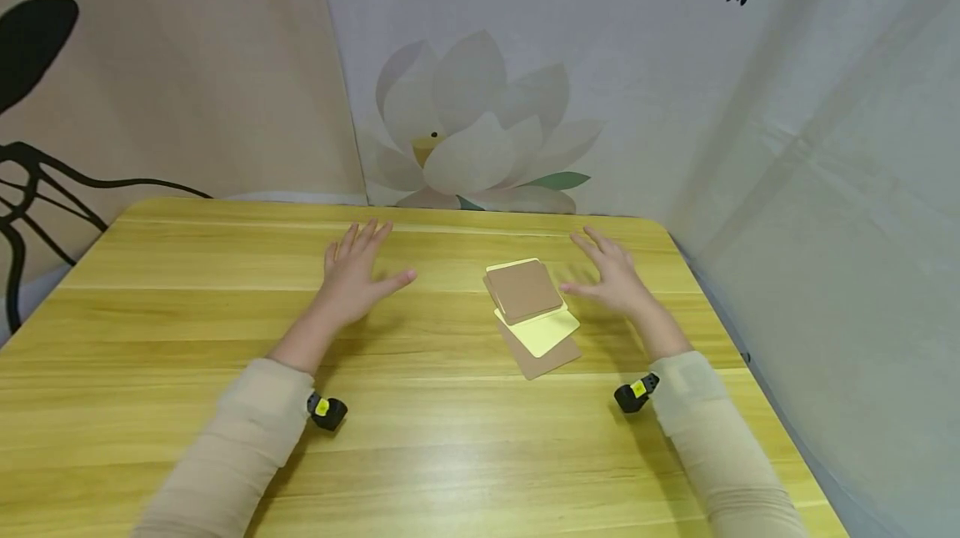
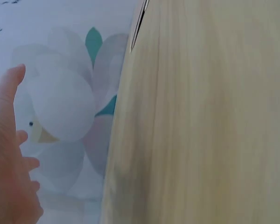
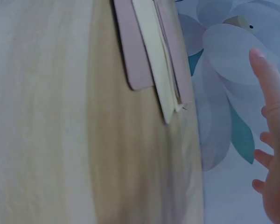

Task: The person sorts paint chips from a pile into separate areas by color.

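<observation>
A loose pile of square cards with rounded corners lies right of the table's middle. A brown card is on top, a pale yellow card sticks out below it, and another brown card shows at the near end. In the right wrist view the stacked yellow card is seen edge-on. My right hand hovers just right of the pile, fingers spread, holding nothing. On the other side, well left of the cards, my left hand is held over the table with thumb and fingers spread, also holding nothing.
The wooden table reaches back to a hanging cloth printed with a lotus flower. At the far left stands a black chair-like frame. Each sleeve carries a small black wrist camera.
</observation>
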`<state>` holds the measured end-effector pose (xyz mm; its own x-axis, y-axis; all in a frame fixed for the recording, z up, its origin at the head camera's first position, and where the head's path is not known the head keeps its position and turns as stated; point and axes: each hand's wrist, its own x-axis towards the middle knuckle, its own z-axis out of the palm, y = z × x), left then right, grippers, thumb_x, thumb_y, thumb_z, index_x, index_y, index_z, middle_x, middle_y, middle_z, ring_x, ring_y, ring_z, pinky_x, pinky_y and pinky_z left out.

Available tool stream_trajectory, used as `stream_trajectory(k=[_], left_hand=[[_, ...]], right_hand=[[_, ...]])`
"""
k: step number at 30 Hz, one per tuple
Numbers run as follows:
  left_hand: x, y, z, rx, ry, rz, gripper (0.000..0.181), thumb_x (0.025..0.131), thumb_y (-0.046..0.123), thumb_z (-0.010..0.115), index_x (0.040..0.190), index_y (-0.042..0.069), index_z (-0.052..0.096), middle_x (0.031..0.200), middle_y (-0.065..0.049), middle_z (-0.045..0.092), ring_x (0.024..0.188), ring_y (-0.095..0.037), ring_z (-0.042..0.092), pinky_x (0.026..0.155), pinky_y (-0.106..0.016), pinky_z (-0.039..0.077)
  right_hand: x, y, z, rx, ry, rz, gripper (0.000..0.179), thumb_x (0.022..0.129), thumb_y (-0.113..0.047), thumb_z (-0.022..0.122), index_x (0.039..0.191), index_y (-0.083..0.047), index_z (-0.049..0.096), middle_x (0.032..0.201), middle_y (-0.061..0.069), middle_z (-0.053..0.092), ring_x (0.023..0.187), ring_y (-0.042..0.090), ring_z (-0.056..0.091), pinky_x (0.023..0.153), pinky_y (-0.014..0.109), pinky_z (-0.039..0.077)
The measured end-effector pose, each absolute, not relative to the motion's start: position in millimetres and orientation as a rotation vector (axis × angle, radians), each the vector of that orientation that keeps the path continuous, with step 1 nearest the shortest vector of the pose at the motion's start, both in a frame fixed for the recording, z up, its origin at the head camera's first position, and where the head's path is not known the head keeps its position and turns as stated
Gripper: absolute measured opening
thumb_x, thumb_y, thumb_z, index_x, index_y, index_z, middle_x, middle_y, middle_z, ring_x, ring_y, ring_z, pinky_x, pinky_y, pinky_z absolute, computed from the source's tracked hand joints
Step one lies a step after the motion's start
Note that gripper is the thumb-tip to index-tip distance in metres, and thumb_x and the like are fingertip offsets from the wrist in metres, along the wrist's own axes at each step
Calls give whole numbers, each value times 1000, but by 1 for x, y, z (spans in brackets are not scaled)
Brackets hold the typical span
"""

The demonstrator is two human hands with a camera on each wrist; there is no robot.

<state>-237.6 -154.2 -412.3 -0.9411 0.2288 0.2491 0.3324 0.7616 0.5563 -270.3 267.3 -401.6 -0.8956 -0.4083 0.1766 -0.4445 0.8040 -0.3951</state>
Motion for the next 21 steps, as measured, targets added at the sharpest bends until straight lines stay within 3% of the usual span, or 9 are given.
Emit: stream_trajectory(k=[6,21], left_hand=[[-237,-127,-416,-464,-2767,-976,89,85,57,63,153,13,24,157,-16,15,143,-38,4,105,-65,-1],[-243,-71,-434,-507,-2783,-1051,96,81,65,61,152,11,27,155,-16,22,142,-39,10,107,-62,5]], right_hand=[[-273,261,-413,713,-2926,760,90,80,-37,78,151,-10,30,155,17,18,140,42,14,104,68,3],[-284,255,-431,811,-2984,913,97,75,-42,80,150,-9,30,154,16,21,139,39,15,103,70,6]])
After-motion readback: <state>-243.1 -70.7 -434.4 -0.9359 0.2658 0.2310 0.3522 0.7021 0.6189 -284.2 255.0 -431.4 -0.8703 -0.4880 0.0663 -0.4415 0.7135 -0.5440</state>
